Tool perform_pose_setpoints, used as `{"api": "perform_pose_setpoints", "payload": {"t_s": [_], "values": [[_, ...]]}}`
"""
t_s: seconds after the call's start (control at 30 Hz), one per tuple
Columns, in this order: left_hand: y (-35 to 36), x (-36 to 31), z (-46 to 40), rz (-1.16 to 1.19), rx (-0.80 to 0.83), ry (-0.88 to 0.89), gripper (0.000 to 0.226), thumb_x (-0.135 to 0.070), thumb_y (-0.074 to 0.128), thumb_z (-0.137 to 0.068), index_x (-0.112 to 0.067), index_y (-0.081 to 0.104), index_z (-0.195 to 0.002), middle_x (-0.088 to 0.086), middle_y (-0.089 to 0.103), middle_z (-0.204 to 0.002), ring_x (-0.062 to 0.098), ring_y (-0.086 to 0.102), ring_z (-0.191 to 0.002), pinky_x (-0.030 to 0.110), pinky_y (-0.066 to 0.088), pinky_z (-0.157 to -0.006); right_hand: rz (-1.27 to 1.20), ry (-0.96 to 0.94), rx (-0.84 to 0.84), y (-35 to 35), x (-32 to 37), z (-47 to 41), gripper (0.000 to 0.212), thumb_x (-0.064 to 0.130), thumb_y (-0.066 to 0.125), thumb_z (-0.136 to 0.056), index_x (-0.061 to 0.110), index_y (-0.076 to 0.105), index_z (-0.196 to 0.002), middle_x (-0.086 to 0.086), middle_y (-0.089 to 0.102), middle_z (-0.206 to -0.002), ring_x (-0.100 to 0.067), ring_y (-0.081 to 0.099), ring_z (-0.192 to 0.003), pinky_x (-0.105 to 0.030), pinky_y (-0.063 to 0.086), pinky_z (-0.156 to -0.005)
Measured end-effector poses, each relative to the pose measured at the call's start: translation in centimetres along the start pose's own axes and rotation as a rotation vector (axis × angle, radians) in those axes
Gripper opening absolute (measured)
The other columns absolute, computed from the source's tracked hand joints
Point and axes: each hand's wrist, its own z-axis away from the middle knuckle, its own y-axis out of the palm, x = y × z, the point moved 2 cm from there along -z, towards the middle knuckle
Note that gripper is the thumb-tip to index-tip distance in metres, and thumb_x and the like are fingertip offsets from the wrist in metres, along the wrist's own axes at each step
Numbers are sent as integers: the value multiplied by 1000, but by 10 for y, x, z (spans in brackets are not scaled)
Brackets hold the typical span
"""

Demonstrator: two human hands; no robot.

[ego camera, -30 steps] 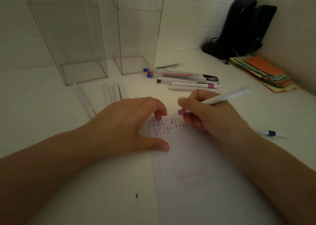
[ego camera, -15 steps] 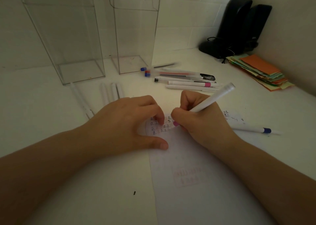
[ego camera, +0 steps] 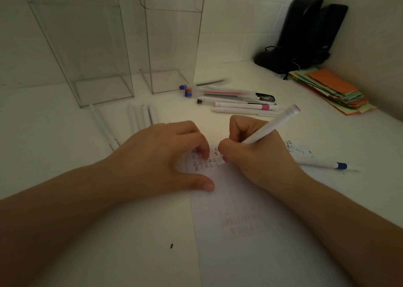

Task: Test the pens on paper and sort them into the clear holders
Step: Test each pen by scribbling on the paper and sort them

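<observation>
The right hand is curling tightly around a white pen, fingers clenched on the lower barrel. The pen is tilting up and away to the right, its pink-tipped cap end in the air and its pink writing end touching the paper beside rows of small handwritten marks. The wrist and heel of this hand are resting on the sheet.

The left hand is lying palm-down and grasping nothing. Its fingertips are pressing the top of the paper over the marks, and its thumb is stretching out along the sheet's left edge, pinning it to the white table.

Two tall clear holders are standing at the back of the table. The left holder is showing only its bare floor. The right holder is also looking empty, though faint smudges are showing on its bottom.

A loose bunch of pens is lying on the table just right of the right holder, some with blue or red ends, one with a pink band. A few white pens are lying side by side in front of the holders, partly hidden behind the left hand. A blue-banded pen is lying on the table to the right of the right hand. A stack of coloured paper slips is sitting by the right wall, near a dark object in the corner.
</observation>
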Motion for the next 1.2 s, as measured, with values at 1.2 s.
{"api": "perform_pose_setpoints", "payload": {"t_s": [1.2], "values": [[-1,5,0,251,-201,2,49,-8,48,-91,-41,30,-122,-56,42,-100,-35,38,-91,-6,30,-78,-698,127,182,-5,-3,-3,33,21,42,-82,12,69,-65,-12,64,-60,-17,55,-49,-22,45,-46]]}}
